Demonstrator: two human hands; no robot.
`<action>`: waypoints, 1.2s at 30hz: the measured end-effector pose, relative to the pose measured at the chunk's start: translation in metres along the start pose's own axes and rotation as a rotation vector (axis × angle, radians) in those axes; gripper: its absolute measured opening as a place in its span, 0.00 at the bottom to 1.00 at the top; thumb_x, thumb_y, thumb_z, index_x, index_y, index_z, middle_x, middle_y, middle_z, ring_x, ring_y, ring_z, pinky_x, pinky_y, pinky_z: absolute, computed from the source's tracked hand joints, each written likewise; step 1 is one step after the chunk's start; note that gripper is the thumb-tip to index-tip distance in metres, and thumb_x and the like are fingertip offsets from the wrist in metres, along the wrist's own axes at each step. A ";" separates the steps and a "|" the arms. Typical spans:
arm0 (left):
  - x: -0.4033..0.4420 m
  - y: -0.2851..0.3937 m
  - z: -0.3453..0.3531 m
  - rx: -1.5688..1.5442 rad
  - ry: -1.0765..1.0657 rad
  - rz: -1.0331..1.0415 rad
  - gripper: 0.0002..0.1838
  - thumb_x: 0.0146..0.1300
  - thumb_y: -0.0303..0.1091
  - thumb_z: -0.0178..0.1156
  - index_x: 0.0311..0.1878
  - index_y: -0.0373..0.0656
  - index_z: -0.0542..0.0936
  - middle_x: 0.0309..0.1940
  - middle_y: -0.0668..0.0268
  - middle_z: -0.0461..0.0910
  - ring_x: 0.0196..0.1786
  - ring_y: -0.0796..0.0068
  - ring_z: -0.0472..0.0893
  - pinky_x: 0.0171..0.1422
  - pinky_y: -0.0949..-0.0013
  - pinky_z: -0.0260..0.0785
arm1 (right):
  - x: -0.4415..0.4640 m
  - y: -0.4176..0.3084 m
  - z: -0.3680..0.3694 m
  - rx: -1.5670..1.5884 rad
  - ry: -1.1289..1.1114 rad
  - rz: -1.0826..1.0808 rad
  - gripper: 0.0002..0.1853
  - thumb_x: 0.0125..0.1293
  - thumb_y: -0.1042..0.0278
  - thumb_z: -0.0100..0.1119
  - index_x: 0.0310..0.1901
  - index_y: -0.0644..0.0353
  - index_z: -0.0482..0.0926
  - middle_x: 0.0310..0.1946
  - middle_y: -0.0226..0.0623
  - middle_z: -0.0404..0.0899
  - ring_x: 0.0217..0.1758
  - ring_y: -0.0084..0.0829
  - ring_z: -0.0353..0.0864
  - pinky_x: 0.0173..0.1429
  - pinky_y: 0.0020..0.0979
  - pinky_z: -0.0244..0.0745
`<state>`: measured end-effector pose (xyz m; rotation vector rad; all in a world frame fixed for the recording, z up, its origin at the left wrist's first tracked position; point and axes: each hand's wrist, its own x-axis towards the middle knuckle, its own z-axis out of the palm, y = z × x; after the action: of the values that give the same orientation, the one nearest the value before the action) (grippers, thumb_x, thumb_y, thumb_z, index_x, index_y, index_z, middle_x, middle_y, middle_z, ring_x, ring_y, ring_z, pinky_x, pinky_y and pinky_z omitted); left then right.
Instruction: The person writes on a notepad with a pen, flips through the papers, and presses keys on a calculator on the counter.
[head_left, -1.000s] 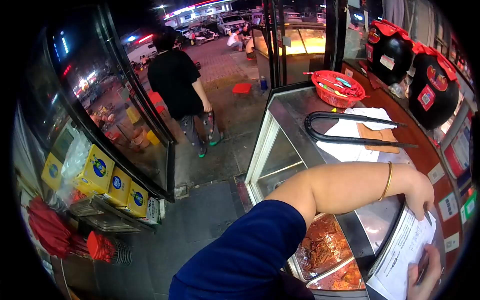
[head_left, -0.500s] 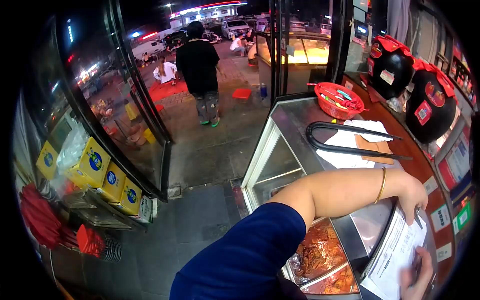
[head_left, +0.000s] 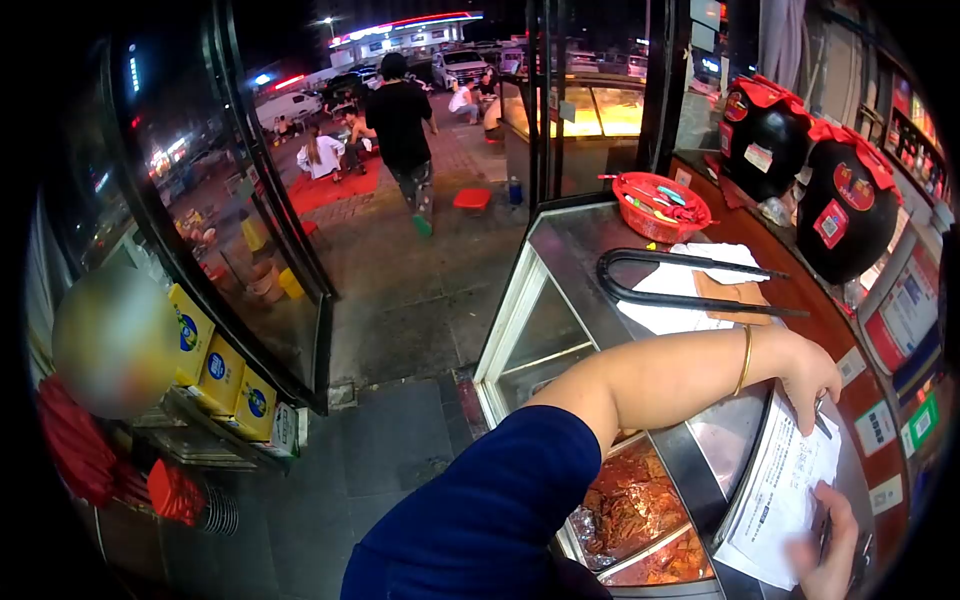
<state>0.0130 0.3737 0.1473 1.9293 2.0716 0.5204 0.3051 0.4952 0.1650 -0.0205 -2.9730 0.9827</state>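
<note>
My left arm, in a dark blue sleeve with a gold bangle, reaches across the counter. My left hand (head_left: 812,378) is closed, fingers pointing down, at the top edge of a stack of printed white papers (head_left: 775,500). A small dark clip-like piece (head_left: 824,426) shows just below those fingers. My right hand (head_left: 828,550), partly blurred, lies over the papers' lower right. Between its thumb and fingers is a thin dark pen-like thing (head_left: 826,528). Handwritten marks show on the top sheet.
Left of the papers, trays of red sauced food (head_left: 630,500) sit under glass. Farther back are a black U-shaped lock (head_left: 610,270), a red basket (head_left: 660,205) and black jars (head_left: 845,215). Yellow boxes (head_left: 215,375) stand by the door. A person in black (head_left: 402,125) is outside.
The person in black has walked farther away outside. Both my hands stay at the papers; my right hand has shifted slightly over the sheet. The view has turned slightly right.
</note>
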 end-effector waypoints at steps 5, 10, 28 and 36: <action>-0.003 0.006 0.000 -0.009 -0.024 0.017 0.50 0.45 0.54 0.78 0.70 0.38 0.74 0.65 0.52 0.78 0.66 0.56 0.78 0.68 0.63 0.70 | -0.004 0.013 -0.009 0.127 -0.093 -0.039 0.35 0.63 0.76 0.67 0.72 0.65 0.67 0.73 0.51 0.67 0.79 0.45 0.61 0.83 0.45 0.54; 0.003 0.004 0.007 0.007 0.008 0.074 0.52 0.41 0.55 0.79 0.70 0.38 0.75 0.63 0.51 0.79 0.66 0.55 0.78 0.69 0.62 0.70 | -0.007 0.003 -0.021 -0.009 -0.170 -0.075 0.36 0.63 0.71 0.68 0.73 0.63 0.66 0.74 0.49 0.66 0.79 0.44 0.61 0.82 0.46 0.57; -0.018 0.020 -0.001 -0.308 -0.077 0.065 0.51 0.45 0.33 0.81 0.74 0.37 0.68 0.70 0.58 0.71 0.69 0.66 0.71 0.75 0.63 0.62 | -0.009 0.019 -0.016 -0.201 0.010 -0.239 0.40 0.49 0.60 0.79 0.65 0.60 0.74 0.58 0.50 0.80 0.62 0.50 0.79 0.65 0.43 0.74; -0.019 0.034 0.003 -0.227 -0.044 0.104 0.51 0.44 0.38 0.82 0.73 0.39 0.69 0.66 0.55 0.73 0.67 0.62 0.73 0.74 0.62 0.63 | -0.019 0.010 -0.022 -0.232 0.022 -0.105 0.38 0.48 0.59 0.79 0.62 0.61 0.75 0.54 0.49 0.82 0.61 0.50 0.79 0.64 0.43 0.73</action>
<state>0.0463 0.3566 0.1579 1.9029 1.8063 0.6967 0.3241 0.5165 0.1765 0.1201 -3.0140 0.6202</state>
